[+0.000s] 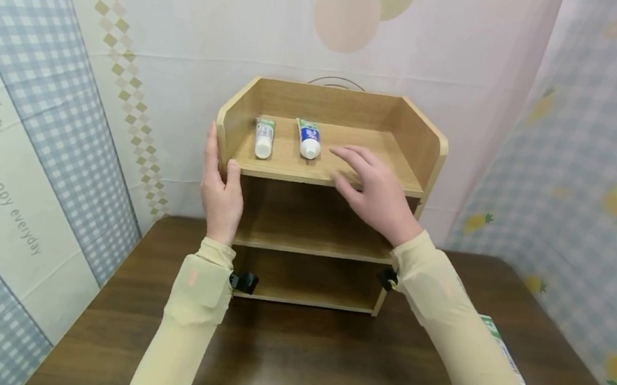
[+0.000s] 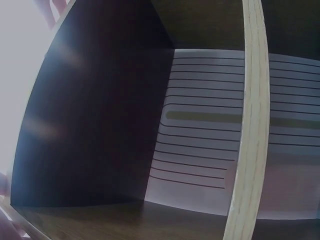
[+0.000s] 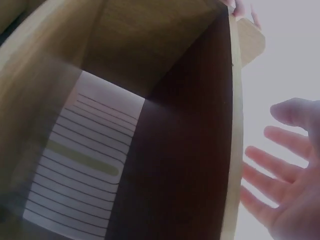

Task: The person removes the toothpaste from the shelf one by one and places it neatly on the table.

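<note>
A light wooden shelf unit (image 1: 321,182) stands on the table. On its top board lie two toothpaste tubes, caps toward the front: a white and green toothpaste tube (image 1: 264,138) at left, and a blue, white and green toothpaste tube (image 1: 309,140) beside it. My left hand (image 1: 220,194) rests against the left side panel with straight fingers along its outside and the thumb near the front edge. Above the front edge of the top board hovers my right hand (image 1: 380,195), right of the blue tube. It holds nothing; its spread fingers (image 3: 280,167) also show in the right wrist view.
Two lower compartments sit under the top board. Line-patterned cloth (image 2: 205,95) shows through the open back in the left wrist view. A green and white package (image 1: 505,355), partly hidden by my right sleeve, lies on the dark wooden table (image 1: 288,357). Patterned cloth hangs around.
</note>
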Available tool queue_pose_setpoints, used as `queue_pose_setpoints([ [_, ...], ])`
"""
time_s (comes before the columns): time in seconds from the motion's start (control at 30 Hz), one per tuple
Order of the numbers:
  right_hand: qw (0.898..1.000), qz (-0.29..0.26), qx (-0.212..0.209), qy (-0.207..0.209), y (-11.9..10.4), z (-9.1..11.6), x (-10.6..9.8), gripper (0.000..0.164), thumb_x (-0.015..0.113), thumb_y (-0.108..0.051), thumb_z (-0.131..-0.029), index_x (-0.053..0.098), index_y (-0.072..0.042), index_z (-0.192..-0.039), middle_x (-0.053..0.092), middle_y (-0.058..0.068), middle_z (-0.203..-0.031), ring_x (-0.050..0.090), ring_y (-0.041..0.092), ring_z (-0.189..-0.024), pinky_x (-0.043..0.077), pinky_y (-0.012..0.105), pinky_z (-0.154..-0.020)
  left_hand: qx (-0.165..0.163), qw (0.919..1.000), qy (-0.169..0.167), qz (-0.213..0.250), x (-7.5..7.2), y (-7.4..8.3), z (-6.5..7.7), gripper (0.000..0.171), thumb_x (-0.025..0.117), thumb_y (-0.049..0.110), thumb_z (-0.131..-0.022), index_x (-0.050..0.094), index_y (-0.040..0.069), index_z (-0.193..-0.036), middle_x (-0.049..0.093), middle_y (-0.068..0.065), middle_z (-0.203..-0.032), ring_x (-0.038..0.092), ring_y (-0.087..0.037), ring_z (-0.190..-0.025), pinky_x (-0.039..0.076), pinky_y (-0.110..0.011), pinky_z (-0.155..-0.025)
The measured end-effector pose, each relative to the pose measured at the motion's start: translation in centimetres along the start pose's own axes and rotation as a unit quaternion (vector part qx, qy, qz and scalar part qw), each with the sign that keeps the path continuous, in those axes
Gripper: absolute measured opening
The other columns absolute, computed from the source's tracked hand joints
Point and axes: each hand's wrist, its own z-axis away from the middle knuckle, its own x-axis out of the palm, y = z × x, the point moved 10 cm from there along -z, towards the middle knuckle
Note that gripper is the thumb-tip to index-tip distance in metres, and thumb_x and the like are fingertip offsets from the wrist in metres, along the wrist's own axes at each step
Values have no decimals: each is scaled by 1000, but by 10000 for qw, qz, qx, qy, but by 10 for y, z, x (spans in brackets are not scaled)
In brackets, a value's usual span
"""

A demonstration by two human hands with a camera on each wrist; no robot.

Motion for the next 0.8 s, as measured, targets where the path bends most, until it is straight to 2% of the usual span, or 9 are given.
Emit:
queue_pose_setpoints([
  [0.23, 9961, 182, 453, -738, -3, -16, 14, 45, 57, -25, -85, 49, -19, -129, 54, 5, -124, 53, 21, -111, 42, 37, -93, -37, 9999, 41, -84, -2, 1, 1, 58, 39, -1, -87, 29, 16, -141, 32, 0, -145, 28, 1, -130, 24, -22, -107],
  [0.47, 9854, 253, 872, -1444, 0, -27, 31, 46, 53, -28, -87, 46, -21, -132, 49, 5, -129, 51, 22, -114, 40, 39, -95, -14, 10000, -10, -63, -1, 1, 1, 58, 39, -2, -87, 29, 15, -141, 31, 1, -146, 28, 1, -131, 24, -22, -107],
  [0.6, 9786, 480, 932, -1771, 1, -31, 41, 46, 51, -28, -87, 45, -21, -132, 48, 6, -131, 52, 24, -112, 41, 40, -94, -42, 10000, -18, -83, -1, 0, 2, 59, 39, -1, -87, 29, 17, -141, 32, 2, -145, 28, 2, -130, 24, -22, -107],
  [0.8, 9701, 704, 882, -2149, -2, -41, 50, 51, 51, -28, -86, 40, -21, -135, 43, 10, -136, 46, 25, -121, 38, 43, -98, 5, 9999, -25, -126, -1, 2, 1, 57, 39, -1, -87, 28, 16, -141, 31, 1, -146, 28, 1, -131, 24, -22, -107],
])
